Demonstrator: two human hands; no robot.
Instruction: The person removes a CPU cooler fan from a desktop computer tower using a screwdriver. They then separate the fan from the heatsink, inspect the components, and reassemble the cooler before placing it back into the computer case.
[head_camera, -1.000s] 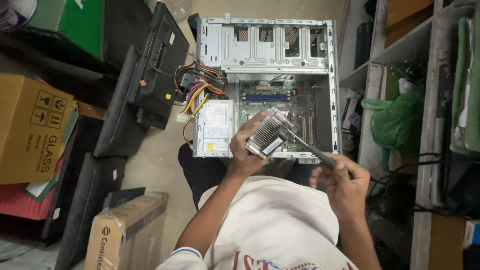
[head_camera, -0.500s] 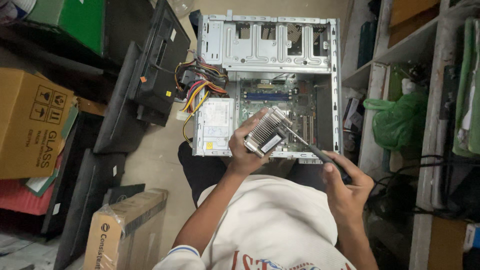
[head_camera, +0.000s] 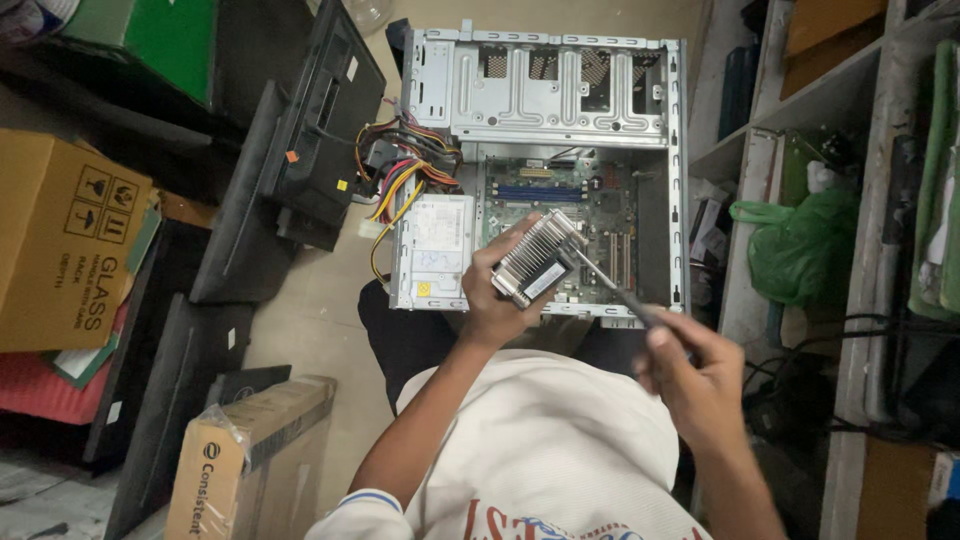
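Observation:
An open desktop computer case lies on the floor in front of me, its green motherboard exposed. My left hand holds a finned metal heatsink above the case's near edge. My right hand grips a dark-handled screwdriver; the shaft points up and left, and its tip touches the heatsink's right side. A silver power supply sits in the case's left part, with coloured cables spilling out above it.
Black flat monitors lean on the left beside a brown cardboard box. Another long cardboard box lies at lower left. Shelves with a green plastic bag and cables stand at the right.
My right hand has shifted slightly down and right with the screwdriver. The heatsink stays in my left hand in nearly the same place.

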